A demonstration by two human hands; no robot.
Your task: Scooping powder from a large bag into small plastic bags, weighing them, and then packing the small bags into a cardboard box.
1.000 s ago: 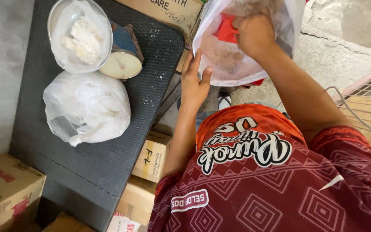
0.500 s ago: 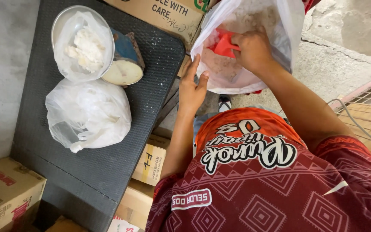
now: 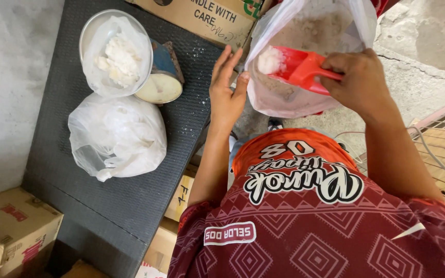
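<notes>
Head view: right hand (image 3: 359, 82), fingers curled around a red plastic scoop (image 3: 297, 67) holding white powder, works inside a translucent plastic bag (image 3: 305, 31) cut off at the top edge. Left hand (image 3: 226, 92), fingers spread, steadies the bag's side.

A storeroom or shop backroom — stacked cardboard boxes (image 3: 11, 231), bare concrete floor (image 3: 423, 41).

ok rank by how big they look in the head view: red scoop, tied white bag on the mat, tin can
1. tied white bag, clearly largest.
2 and 3. red scoop and tin can look about alike; the can is partly hidden, so I won't rank them.
</notes>
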